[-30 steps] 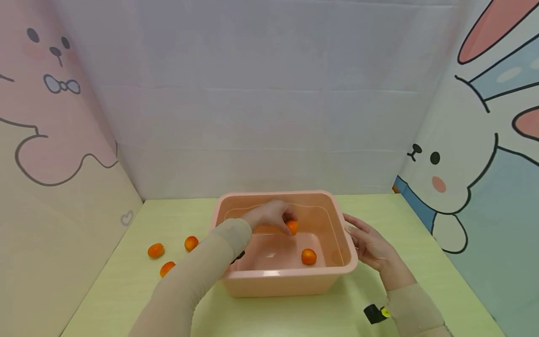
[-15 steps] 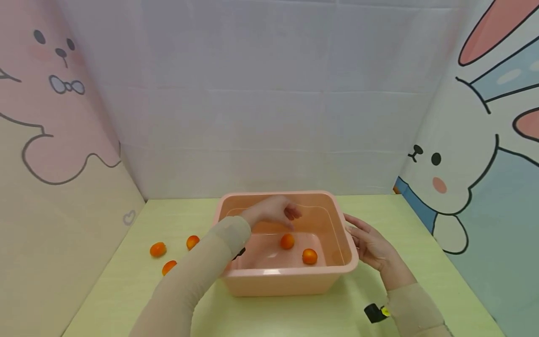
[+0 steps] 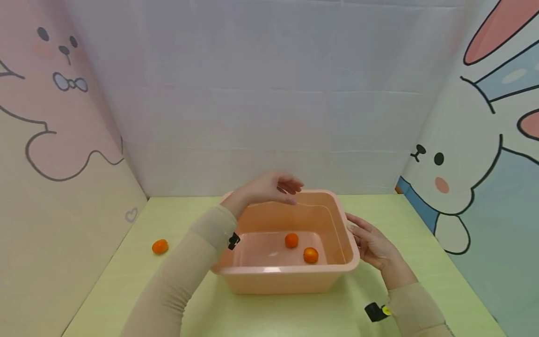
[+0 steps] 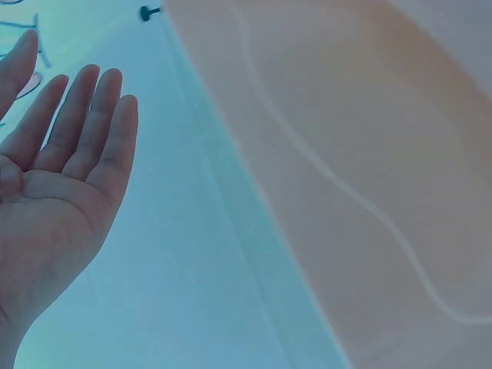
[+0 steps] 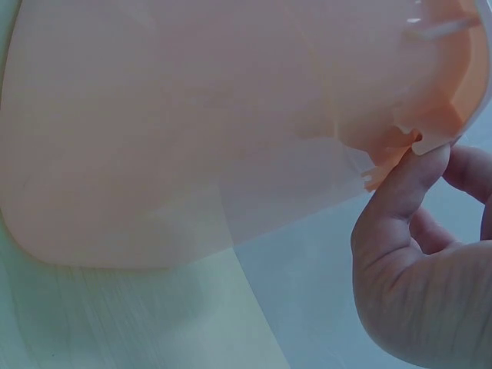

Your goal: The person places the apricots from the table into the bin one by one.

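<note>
A pink plastic basin (image 3: 290, 269) stands on the table, holding two small round orange fruits; one fruit (image 3: 291, 240) lies a little behind the other fruit (image 3: 310, 255). My left hand (image 3: 269, 187) hovers over the basin's back left part, empty, its fingers loosely extended, as the palm (image 4: 65, 169) in the left wrist view also shows. At the basin's right side, my right hand (image 3: 372, 245) holds the rim; the right wrist view shows its thumb (image 5: 419, 181) against the rim's underside with a finger behind. A third fruit (image 3: 160, 246) sits on the table to the left.
The pale green-yellow table (image 3: 261, 318) meets a white cloth wall (image 3: 269, 117) behind the basin. Printed cartoon panels stand at both sides. A black wrist camera (image 3: 375, 312) sits by the right sleeve; another (image 3: 233, 241) is on the left wrist.
My left hand let go of a fruit inside the basin, then rose and drew back toward the rear rim. The left sleeve now covers two fruits seen earlier on the table. The right hand stayed put.
</note>
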`<state>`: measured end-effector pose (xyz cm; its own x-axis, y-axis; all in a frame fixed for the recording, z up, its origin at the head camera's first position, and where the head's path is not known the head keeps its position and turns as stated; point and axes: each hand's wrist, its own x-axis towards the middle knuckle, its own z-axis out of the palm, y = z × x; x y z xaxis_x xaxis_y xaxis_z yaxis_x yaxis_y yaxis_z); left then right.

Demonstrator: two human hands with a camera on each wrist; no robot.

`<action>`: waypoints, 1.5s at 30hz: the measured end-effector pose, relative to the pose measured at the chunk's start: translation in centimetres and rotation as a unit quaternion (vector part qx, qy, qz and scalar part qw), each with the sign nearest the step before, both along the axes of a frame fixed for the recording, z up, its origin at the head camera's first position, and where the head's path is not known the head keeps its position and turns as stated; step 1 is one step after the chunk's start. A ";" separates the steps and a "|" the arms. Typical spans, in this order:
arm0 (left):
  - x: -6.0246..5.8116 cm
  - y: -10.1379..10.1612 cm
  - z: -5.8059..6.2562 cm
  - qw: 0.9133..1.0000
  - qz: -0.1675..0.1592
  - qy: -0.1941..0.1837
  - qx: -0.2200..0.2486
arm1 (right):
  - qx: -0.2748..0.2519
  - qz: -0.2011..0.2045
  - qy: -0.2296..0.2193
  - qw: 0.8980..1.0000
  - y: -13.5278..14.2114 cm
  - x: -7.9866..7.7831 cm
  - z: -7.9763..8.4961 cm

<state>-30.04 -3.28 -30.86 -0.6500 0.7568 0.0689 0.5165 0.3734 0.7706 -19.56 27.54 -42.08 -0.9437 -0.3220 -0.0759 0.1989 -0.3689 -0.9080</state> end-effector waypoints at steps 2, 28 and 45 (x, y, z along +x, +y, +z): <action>0.3 -0.7 0.9 1.000 0.008 -0.001 0.011 | -0.002 0.000 0.000 1.000 0.0 0.1 0.0; 4.7 -13.0 4.6 0.978 0.115 0.051 0.165 | 0.002 -0.005 -0.003 1.000 -0.1 0.0 0.1; 6.6 -19.4 1.1 0.958 0.166 0.073 0.222 | 0.002 -0.016 -0.018 1.000 -0.1 0.1 0.3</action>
<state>-23.48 -22.67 -29.77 -0.8083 0.3856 0.4450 0.5411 0.1882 0.8197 -19.47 27.44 -41.77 -0.9502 -0.2907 -0.1121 0.2201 -0.3714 -0.9020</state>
